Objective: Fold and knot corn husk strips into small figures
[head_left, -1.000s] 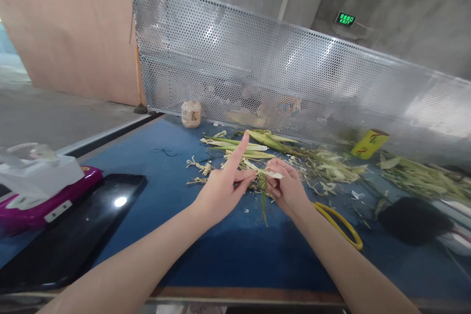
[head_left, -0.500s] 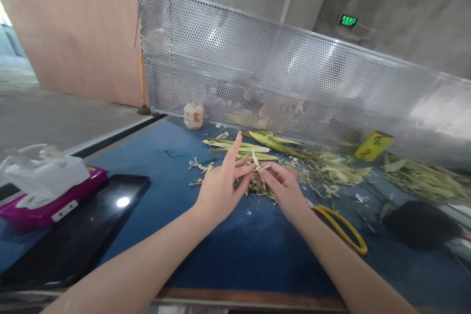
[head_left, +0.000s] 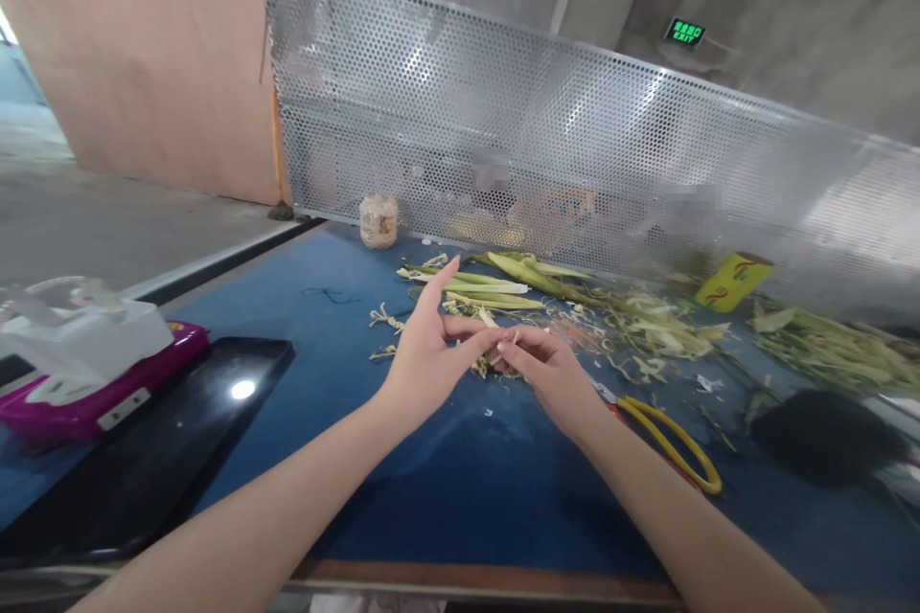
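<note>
My left hand (head_left: 425, 356) and my right hand (head_left: 552, 372) meet at the fingertips over the middle of the blue table (head_left: 495, 488). Between them is a small piece of pale corn husk (head_left: 487, 317), pinched by both hands and partly hidden by the fingers. My left index finger points up, away from the pinch. Behind the hands lie long green husk strips (head_left: 495, 285) and a leafy green husk bundle (head_left: 528, 274). Twisted pale scraps (head_left: 386, 317) lie left of the fingers. Scissors with yellow handles (head_left: 672, 441) rest beside my right wrist.
A black tablet-like slab (head_left: 154, 441) and a purple power strip (head_left: 107, 397) with a white plug lie at left. A jar-shaped roll (head_left: 379, 221) stands by the perforated metal screen (head_left: 460, 96). Toward the right are a yellow cylinder (head_left: 733, 282), husk heaps (head_left: 834, 345) and a dark bundle (head_left: 826, 436).
My fingertips have drawn closer together and sunk slightly. The pale husk piece, upright before, now shows lower and is more covered. My left index finger has swung a little left.
</note>
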Motion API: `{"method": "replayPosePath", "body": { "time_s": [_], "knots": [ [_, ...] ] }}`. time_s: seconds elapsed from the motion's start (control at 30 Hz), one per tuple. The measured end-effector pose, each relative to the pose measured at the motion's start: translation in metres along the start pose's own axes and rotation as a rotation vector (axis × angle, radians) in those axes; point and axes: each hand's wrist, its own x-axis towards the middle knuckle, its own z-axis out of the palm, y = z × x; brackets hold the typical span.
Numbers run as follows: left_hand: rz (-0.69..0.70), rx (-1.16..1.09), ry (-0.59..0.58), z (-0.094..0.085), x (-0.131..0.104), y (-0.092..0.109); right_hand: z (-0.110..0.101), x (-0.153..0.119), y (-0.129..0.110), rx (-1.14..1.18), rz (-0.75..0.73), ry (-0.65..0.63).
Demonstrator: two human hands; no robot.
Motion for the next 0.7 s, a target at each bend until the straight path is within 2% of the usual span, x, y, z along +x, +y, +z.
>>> {"method": "replayPosePath", "body": {
  "time_s": [0.13,0.33,0.5,0.6,0.7],
  "knots": [
    [-0.059,-0.074,0.047,0.002,0.001,0.003,0.001,0.000,-0.004,-0.103,0.007,0.014],
    [-0.044,-0.109,0.061,0.001,0.001,0.007,0.002,-0.003,-0.005,-0.197,0.017,0.018],
    [0.017,0.072,0.006,-0.003,0.001,0.003,-0.004,0.001,-0.004,-0.202,-0.028,0.056],
    [-0.021,0.161,-0.059,-0.005,0.001,0.000,-0.007,0.003,-0.006,-0.223,-0.075,0.084],
    [-0.052,0.217,-0.074,-0.007,0.001,-0.004,-0.005,0.002,-0.009,-0.304,-0.071,0.075]
  ]
}}
